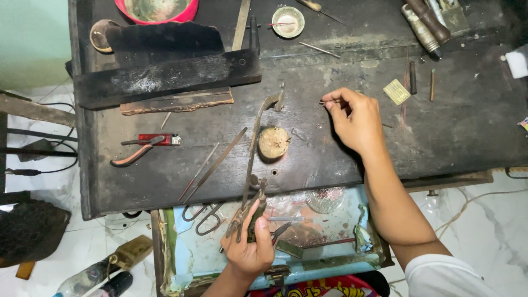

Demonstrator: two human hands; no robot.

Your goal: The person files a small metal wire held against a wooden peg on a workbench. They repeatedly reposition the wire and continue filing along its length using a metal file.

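Two hands are engaged: long tongs (252, 165) gripped by the left hand (250, 247) should be held steady while the small metal piece (324, 102) pinched by the right hand (355, 118) is guided in.

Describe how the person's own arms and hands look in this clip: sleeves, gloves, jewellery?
Both hands are bare: no gloves, and no rings or watch that I can make out. The right hand leads back along a bare forearm to a short white sleeve at the frame's lower right. The left hand shows only a bare wrist before the frame edge; no sleeve is visible there.
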